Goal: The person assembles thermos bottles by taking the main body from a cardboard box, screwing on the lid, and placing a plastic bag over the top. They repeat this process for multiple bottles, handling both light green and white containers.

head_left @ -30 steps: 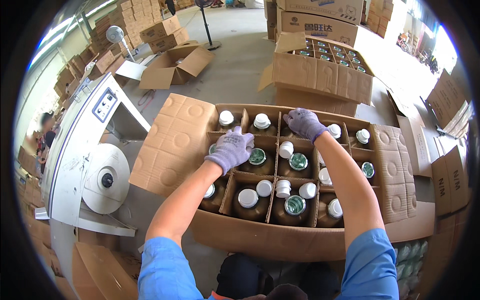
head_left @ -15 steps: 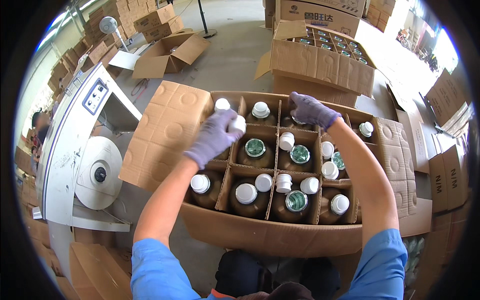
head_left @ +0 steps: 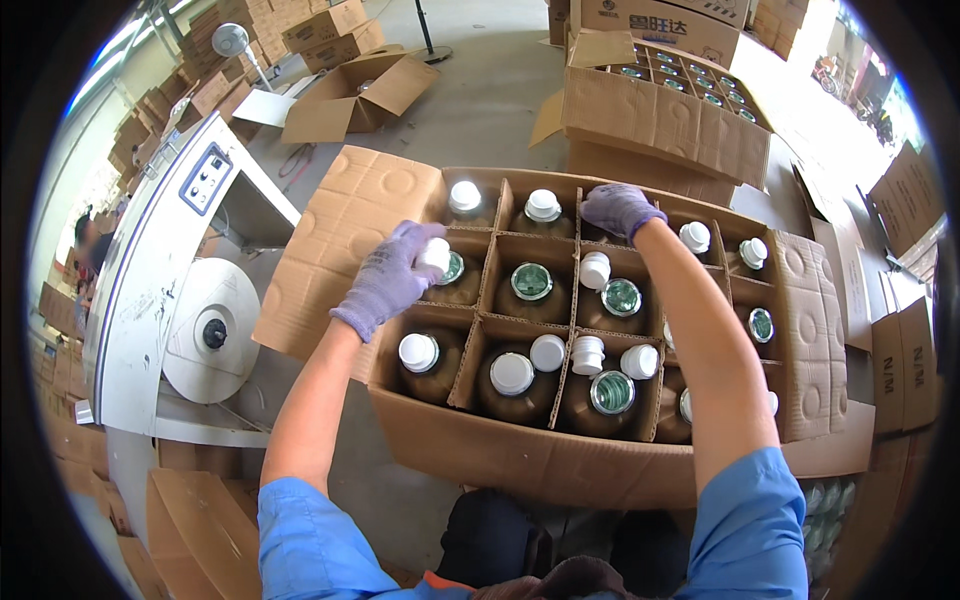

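Observation:
An open cardboard box [head_left: 530,460] with card dividers stands before me, holding several wide-necked bottles. My left hand [head_left: 385,275], in a grey-purple knitted glove, pinches a white cap [head_left: 433,258] close beside the uncapped glassy neck [head_left: 452,268] of a bottle in the left middle-row compartment. At the back row, my gloved right hand [head_left: 620,210] is closed over a compartment; its fingers hide what they hold. Other bottles wear white caps, such as a capped bottle [head_left: 543,206]. Loose white caps [head_left: 588,355] lie by open necks, including a green-tinted bottle neck [head_left: 612,392].
On the left is a white machine [head_left: 150,270] with a control panel and a round disc. Behind my box stands another divided carton [head_left: 670,120] of bottles. An opened box [head_left: 350,105] sits at the far left, flaps spread. Folded cardboard [head_left: 900,360] leans at right.
My left hand has moved left and slightly down with the white cap, to the left middle-row bottle. The right hand remains at the back row, its fingers now lower. The view has shifted slightly.

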`<state>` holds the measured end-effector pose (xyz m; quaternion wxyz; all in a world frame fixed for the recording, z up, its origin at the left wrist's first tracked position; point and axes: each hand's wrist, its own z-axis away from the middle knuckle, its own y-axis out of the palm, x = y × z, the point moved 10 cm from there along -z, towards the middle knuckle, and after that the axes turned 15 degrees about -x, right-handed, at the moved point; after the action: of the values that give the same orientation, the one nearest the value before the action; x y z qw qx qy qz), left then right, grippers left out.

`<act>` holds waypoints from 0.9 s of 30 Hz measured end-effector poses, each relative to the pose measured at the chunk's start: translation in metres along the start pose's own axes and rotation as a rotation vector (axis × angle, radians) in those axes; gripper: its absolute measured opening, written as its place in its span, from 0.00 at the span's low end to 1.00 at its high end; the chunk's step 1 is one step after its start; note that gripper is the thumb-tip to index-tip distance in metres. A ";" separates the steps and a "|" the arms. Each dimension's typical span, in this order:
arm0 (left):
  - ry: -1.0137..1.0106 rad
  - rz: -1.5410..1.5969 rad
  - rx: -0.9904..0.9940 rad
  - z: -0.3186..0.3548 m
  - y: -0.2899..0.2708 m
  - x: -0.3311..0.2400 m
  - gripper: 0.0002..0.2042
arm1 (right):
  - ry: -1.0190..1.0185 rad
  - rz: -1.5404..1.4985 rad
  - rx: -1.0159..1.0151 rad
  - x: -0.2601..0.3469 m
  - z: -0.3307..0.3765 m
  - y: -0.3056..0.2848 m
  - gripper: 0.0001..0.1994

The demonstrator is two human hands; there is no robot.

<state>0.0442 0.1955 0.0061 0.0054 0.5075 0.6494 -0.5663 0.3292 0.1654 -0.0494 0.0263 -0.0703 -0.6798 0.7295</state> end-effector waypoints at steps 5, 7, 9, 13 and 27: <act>0.180 -0.357 -0.048 -0.015 0.010 -0.010 0.29 | 0.264 -0.093 -0.108 -0.028 -0.007 0.006 0.22; 0.296 -0.483 -0.033 -0.016 0.016 -0.012 0.35 | 0.295 -0.128 -0.241 -0.024 0.003 -0.014 0.21; 0.165 -0.423 0.089 -0.018 0.033 -0.001 0.38 | 0.255 -0.353 -0.422 -0.031 0.010 -0.023 0.20; 0.076 -0.379 0.163 -0.016 0.047 0.014 0.37 | 0.255 -0.749 -0.402 -0.036 0.040 -0.031 0.17; 0.021 -0.592 0.293 -0.015 0.081 0.011 0.27 | 0.047 -0.435 -0.431 -0.032 0.063 -0.032 0.21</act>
<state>0.1016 0.2006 -0.0542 -0.2394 0.2978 0.6804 -0.6254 0.3506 0.1017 -0.0115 0.1821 0.0560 -0.8172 0.5439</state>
